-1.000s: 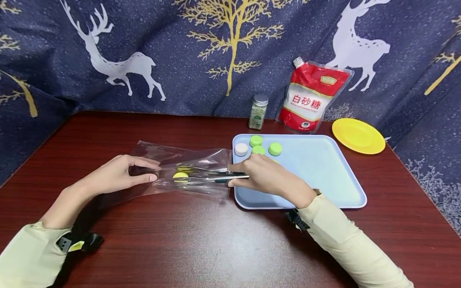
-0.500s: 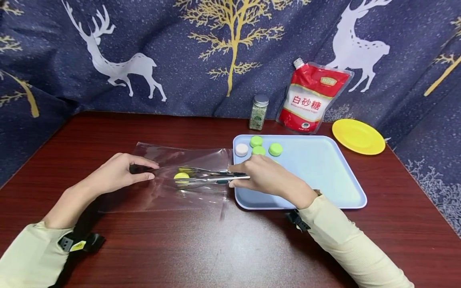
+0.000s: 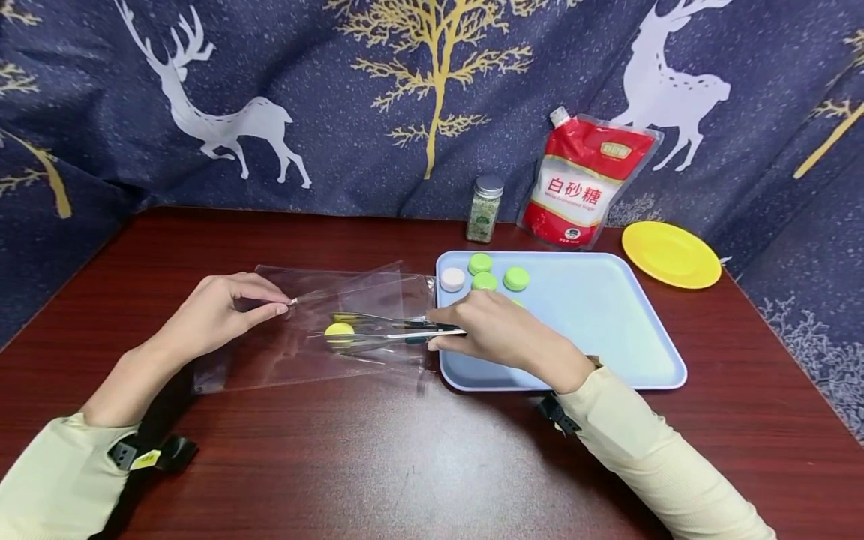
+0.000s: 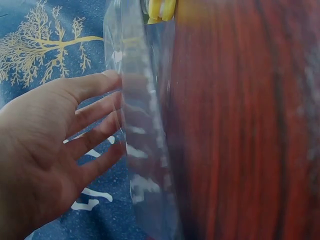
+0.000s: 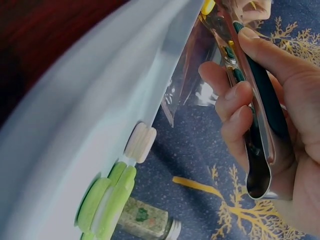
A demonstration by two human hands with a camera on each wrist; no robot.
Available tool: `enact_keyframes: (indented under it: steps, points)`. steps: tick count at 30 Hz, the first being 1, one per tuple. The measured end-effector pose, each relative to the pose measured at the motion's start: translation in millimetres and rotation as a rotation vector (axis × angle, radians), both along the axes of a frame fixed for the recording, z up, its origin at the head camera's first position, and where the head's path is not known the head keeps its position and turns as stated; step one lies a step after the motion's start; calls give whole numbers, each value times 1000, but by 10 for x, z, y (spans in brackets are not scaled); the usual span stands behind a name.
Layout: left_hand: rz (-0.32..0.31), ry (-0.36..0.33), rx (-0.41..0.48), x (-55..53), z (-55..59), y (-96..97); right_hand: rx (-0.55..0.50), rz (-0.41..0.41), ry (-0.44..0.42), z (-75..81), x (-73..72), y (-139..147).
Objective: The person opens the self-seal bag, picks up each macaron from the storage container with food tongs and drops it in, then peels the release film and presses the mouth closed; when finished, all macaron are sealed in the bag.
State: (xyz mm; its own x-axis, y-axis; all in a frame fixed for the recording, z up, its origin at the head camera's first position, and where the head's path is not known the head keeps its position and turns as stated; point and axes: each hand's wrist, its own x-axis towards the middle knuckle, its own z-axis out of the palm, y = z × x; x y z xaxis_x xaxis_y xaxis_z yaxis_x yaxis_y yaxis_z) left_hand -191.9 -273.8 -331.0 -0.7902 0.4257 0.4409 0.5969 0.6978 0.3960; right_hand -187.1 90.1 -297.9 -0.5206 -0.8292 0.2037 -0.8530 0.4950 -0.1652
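My left hand (image 3: 219, 311) pinches the edge of a clear plastic bag (image 3: 270, 367) between thumb and fingertips; in the left wrist view the film (image 4: 142, 130) runs upright past the fingertips. My right hand (image 3: 496, 326) grips metal tongs (image 5: 260, 110) with dark green handle inlays. The tongs point left into the bag. Around their tips sits a yellow macaron (image 3: 339, 330), seen through the film. Several green macarons (image 3: 516, 278) and one white macaron (image 3: 452, 280) rest on a light blue tray (image 3: 594, 322), partly hidden by my right hand.
Behind the tray stand a seasoning jar (image 3: 484, 210) with a grey lid and a red sugar pouch (image 3: 580, 180). A yellow plate (image 3: 671, 255) is at the far right. A patterned cloth (image 3: 337, 150) hangs along the table's back edge.
My left hand has risen slightly and its thumb and fingertips have closed on the bag's edge, lifting and creasing the film. The right hand, tongs and yellow macaron have barely moved.
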Motion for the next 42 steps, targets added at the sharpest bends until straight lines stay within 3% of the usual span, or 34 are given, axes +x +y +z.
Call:
enact_keyframes:
  steps: [8,17,24,34,42]
  points:
    - [1,66,77,16,12,26,7,3,35,11,28,-66]
    - [-25,47,95,35,20,84,41,-35,78,22,20,-187]
    - [-9,47,109,30,8,83,50,-113,44,35,-29,-308]
    - [-2,77,190,3,10,109,-6,-130,0,0,-117,-381]
    - [-10,58,225,15,2,104,21,-248,33,3,-104,-532]
